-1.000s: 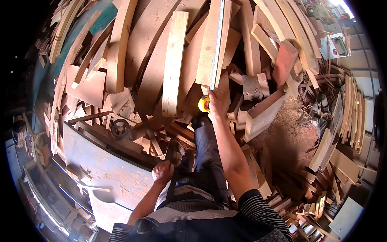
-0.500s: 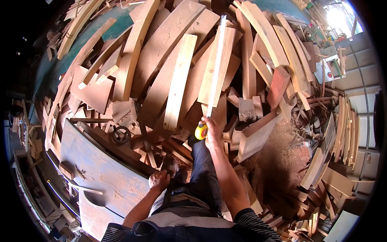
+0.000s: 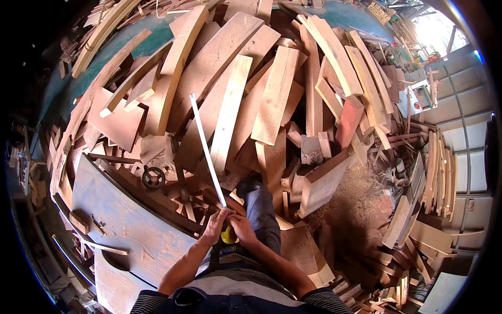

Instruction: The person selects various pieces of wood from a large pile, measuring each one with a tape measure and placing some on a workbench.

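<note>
A yellow tape measure (image 3: pixel 228 236) is held close in front of my body, between my two hands. Its pale blade (image 3: pixel 208 152) sticks out away from me, slanting up and to the left over the boards. The fingers of my left hand (image 3: pixel 214 227) are closed on the blade where it leaves the case. My right hand (image 3: pixel 242 229) is closed around the case, which it partly hides. Beyond the hands lies a large heap of boards, among them a narrow light board (image 3: pixel 231 110) and a wider short plank (image 3: pixel 276 97).
To my left is a machine with a flat metal table (image 3: pixel 130 220) and a handwheel (image 3: pixel 153 178). A reddish block (image 3: pixel 349 121) and a thick beam (image 3: pixel 324 184) lie on the right. Sawdust (image 3: pixel 361 180) covers the ground there. Slats (image 3: pixel 439 172) lean near the right wall.
My right hand has drawn the tape measure back toward my body from a plank. My left hand has left the machine table's edge and taken hold of the blade, which now tilts left.
</note>
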A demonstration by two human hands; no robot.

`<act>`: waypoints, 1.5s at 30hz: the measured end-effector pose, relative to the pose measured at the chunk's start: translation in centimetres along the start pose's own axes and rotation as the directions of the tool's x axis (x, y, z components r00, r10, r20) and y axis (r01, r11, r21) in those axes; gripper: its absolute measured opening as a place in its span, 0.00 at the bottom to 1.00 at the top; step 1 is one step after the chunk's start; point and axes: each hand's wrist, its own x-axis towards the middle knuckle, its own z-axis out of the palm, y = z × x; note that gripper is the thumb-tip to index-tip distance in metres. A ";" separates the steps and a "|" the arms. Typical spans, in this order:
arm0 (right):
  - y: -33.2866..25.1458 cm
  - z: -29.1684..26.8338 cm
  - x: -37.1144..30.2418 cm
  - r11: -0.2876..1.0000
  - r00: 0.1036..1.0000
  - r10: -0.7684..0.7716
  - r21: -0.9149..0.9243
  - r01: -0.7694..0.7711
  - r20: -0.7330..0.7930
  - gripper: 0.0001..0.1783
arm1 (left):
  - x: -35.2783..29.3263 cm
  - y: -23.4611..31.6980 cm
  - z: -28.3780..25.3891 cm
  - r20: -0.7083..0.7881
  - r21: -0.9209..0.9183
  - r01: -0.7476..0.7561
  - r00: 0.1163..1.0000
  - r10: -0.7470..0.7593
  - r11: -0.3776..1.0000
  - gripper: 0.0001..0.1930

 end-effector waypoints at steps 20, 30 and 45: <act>-16.1 -16.8 30.0 0.838 0.756 -0.545 -0.248 0.486 -0.363 0.42 | -6.1 3.3 0.4 -0.189 -0.410 0.168 0.946 -0.264 0.896 0.20; -19.5 -15.4 22.8 0.928 0.935 -0.272 0.194 0.317 -0.226 0.30 | -5.9 3.9 0.9 -0.136 -0.363 0.131 0.972 -0.191 0.922 0.21; -15.4 -13.4 5.8 0.953 0.950 -0.179 0.197 0.232 -0.257 0.18 | -9.3 4.3 0.4 -0.028 -0.329 0.044 0.998 -0.056 0.943 0.19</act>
